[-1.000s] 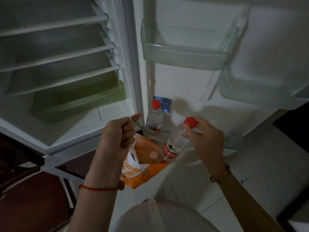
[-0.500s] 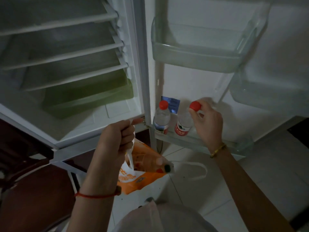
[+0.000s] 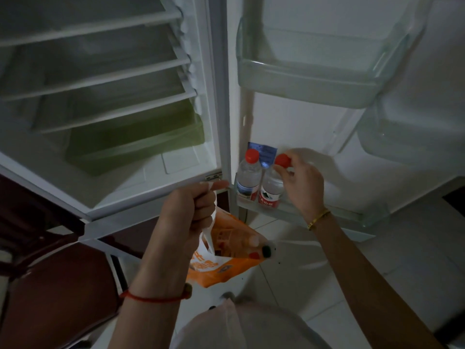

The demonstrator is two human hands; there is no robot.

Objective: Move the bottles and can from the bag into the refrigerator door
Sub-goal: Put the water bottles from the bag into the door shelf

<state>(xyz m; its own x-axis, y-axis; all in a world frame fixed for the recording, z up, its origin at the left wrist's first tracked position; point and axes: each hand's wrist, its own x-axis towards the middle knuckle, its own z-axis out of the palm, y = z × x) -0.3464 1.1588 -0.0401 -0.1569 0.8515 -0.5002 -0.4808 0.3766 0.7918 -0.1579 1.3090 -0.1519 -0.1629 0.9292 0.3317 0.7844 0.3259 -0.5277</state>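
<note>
Two clear water bottles with red caps stand side by side in the lowest door shelf (image 3: 327,214) of the open refrigerator. The left bottle (image 3: 248,176) stands free. My right hand (image 3: 300,183) grips the right bottle (image 3: 271,188) by its red cap, upright in the shelf. My left hand (image 3: 187,214) is shut on the white handle of an orange bag (image 3: 226,260), which hangs open below it. Inside the bag I see a dark cap and a red cap of further items (image 3: 261,251); the rest of them is hidden.
The refrigerator body (image 3: 100,96) at left has white shelves and a green drawer (image 3: 136,142). Two more clear door shelves (image 3: 309,81) sit higher on the door. Dark red lower doors stand at bottom left, and pale floor tiles lie at right.
My right hand carried the second bottle from above the bag up into the lowest door shelf and set it upright beside the first. My left hand kept hold of the bag handle.
</note>
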